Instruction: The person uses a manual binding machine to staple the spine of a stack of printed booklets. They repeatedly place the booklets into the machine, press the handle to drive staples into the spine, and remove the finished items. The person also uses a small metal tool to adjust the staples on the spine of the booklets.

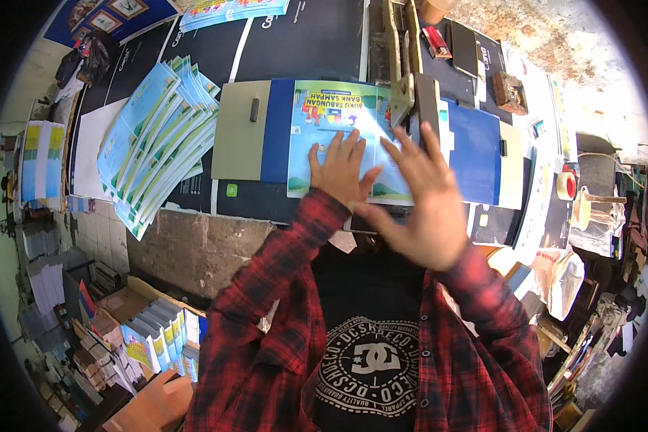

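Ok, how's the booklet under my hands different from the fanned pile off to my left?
The booklet is a single copy lying flat and square on the blue machine bed, under the left hand and right hand. The fanned pile is many copies, overlapped and slanted on the dark table, untouched. Both share light blue, green and yellow covers.

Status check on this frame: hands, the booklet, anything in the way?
Left hand flat on the booklet cover. Right hand open over its right edge, blurred. Stapler head stands just behind the fingers.
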`<control>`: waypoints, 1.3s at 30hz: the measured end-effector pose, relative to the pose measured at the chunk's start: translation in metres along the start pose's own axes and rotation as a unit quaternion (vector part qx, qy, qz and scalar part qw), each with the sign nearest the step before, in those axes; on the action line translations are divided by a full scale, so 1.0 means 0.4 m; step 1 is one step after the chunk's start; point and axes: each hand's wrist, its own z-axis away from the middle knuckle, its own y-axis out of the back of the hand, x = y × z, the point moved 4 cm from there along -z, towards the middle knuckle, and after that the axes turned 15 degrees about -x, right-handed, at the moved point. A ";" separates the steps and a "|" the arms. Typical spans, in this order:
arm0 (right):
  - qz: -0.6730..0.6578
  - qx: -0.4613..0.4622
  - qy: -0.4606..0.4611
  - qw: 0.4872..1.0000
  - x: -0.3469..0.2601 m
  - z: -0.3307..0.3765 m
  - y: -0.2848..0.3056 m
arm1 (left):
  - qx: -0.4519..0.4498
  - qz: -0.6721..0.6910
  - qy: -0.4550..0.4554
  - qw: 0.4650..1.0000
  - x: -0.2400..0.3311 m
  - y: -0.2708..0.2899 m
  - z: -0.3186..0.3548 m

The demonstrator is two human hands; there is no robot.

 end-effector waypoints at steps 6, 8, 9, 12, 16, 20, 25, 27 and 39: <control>-0.498 0.120 -0.031 0.858 0.196 -0.022 0.161 | -0.021 -0.001 -0.119 0.993 -0.068 0.101 -0.112; -0.402 0.121 -0.197 0.886 0.371 0.027 0.054 | -0.047 -0.045 -0.114 0.991 -0.094 0.083 -0.132; -0.350 0.134 -0.228 0.899 0.432 0.056 -0.014 | -0.066 -0.054 -0.111 0.990 -0.105 0.067 -0.141; -0.476 0.184 -0.195 0.838 0.536 0.108 -0.207 | -0.068 -0.042 -0.109 0.991 -0.104 0.053 -0.134; -0.423 0.147 -0.191 0.873 0.428 0.068 -0.202 | -0.075 -0.037 -0.103 0.991 -0.125 0.049 -0.112; -0.462 0.182 -0.173 0.851 0.421 0.076 -0.235 | -0.074 -0.037 -0.101 0.991 -0.134 0.056 -0.113; -0.376 0.217 -0.164 0.886 0.417 0.062 -0.236 | -0.064 -0.028 -0.111 0.991 -0.143 0.066 -0.127; -0.161 0.188 -0.121 0.961 0.443 0.047 -0.256 | -0.063 -0.035 -0.102 0.992 -0.162 0.078 -0.112; -0.558 0.144 -0.177 0.798 0.251 -0.022 -0.246 | -0.079 -0.076 -0.060 0.992 -0.243 0.123 -0.072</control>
